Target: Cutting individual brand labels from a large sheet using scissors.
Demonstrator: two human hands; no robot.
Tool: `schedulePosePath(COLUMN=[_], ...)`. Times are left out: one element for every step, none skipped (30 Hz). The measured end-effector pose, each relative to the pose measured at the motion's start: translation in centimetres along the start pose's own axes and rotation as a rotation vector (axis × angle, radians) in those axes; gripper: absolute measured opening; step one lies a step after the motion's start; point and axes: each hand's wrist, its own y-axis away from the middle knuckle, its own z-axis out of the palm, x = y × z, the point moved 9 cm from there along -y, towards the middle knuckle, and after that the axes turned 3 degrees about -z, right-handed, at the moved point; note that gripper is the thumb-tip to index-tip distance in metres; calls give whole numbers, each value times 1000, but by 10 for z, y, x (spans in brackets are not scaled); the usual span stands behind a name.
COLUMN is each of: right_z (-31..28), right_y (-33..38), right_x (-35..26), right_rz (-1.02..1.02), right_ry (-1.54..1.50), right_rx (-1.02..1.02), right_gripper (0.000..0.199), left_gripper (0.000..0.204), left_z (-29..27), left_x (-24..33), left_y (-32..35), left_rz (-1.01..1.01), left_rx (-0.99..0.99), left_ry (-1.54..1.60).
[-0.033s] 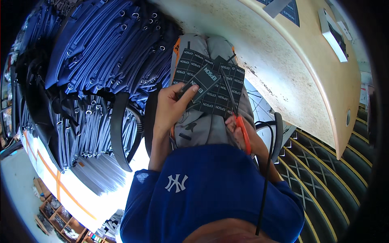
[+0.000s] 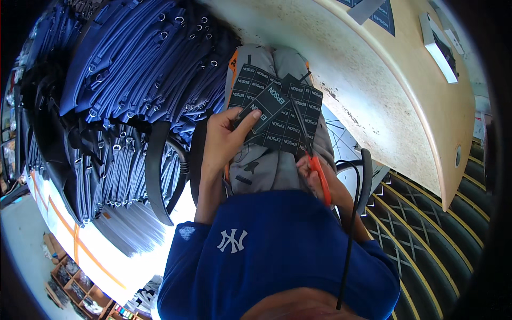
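Left hand [image 2: 226,140] has its grip pinched on a black printed sheet [image 2: 280,114], sitting mid-frame over the grey-trousered lap [image 2: 266,165]. Right hand [image 2: 314,176], just below the sheet's lower right corner, is clenched around orange-handled scissors [image 2: 314,165], blades running up across the sheet. Stacks of blue straps [image 2: 133,69] fill the upper left, and a pale wooden counter [image 2: 405,106] curves along the upper right.
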Motion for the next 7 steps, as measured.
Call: schedulePosePath(right_z=[6,6,9,13,11,14,16], right_y=[6,9,11,13,12,11,11], right_x=[7,9,9,8,6,7,5], right_rz=[47,46,17,-12,-14,51,115], right_ry=[-5,-3,31,64,67,61,55], right_rx=[-77,-77,-125,-172,-169,-207,-245], right_gripper=[29,29,37,44,44,50,55], left_gripper=[23,23,22,22,22,21,21], left_z=[-1,-2,-1,-1,0,1,2], left_x=[2,4,3,3,2,0,0], left_y=[-3,-5,-6,-7,-9,-10,-12], left_rz=[14,27,16,18,34,50,54], left_rx=[-5,-13,-21,-22,-40,-58,-62], left_ry=[-20,-42,-43,-42,-74,-107,-107])
